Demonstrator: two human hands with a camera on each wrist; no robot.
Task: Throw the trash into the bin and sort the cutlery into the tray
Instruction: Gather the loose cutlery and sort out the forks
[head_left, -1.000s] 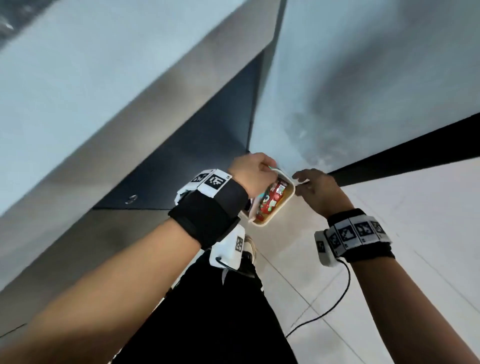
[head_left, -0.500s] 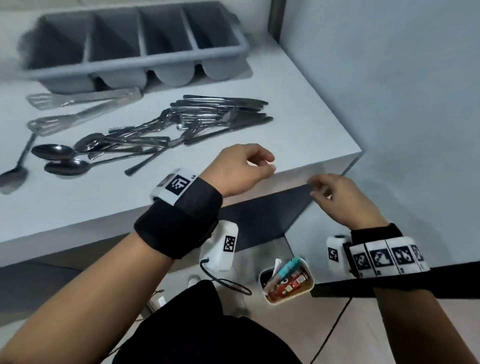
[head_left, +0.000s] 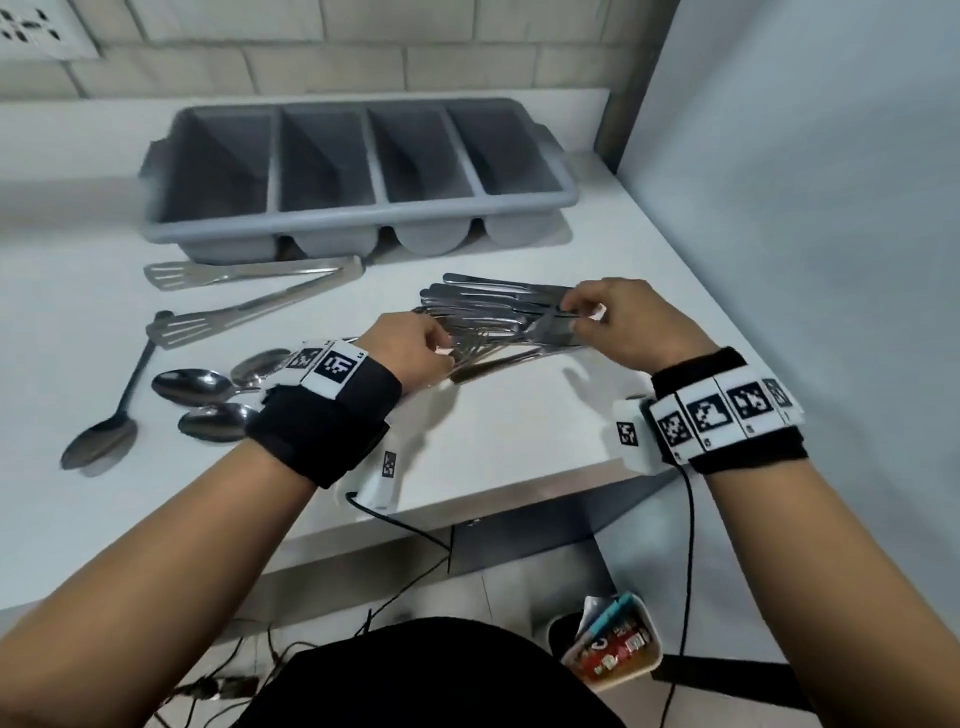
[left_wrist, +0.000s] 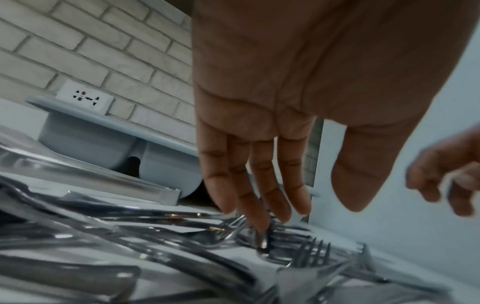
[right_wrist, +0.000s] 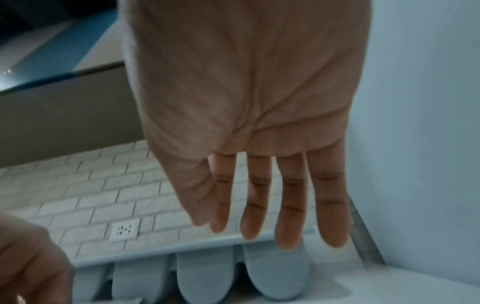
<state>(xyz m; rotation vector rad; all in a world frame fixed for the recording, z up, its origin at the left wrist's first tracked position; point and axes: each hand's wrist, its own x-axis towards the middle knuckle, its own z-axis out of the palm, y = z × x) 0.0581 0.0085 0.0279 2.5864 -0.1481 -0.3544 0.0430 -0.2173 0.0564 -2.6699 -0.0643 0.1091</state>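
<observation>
Two hands hover over the heap of cutlery on the white counter. In the left wrist view the left hand has its fingers straight and pointing down, with one tip touching the forks of the heap and nothing held. The right hand is above the right end of the heap; the head view suggests its fingertips are near the knife blades, but the right wrist view shows its fingers stretched out straight with nothing between them, so it grasps nothing that can be seen. Behind the heap stands the grey tray with four compartments (no cutlery shows in any of them), just in front of the brick wall. Tongs lie between tray and heap, to the left, and several spoons lie left of the left wrist, one long-handled spoon farthest out. On the floor below the counter's edge, near the person's right side, stands the small white bin holding wrappers, red and blue among them. Cables hang from both wrist bands.
</observation>
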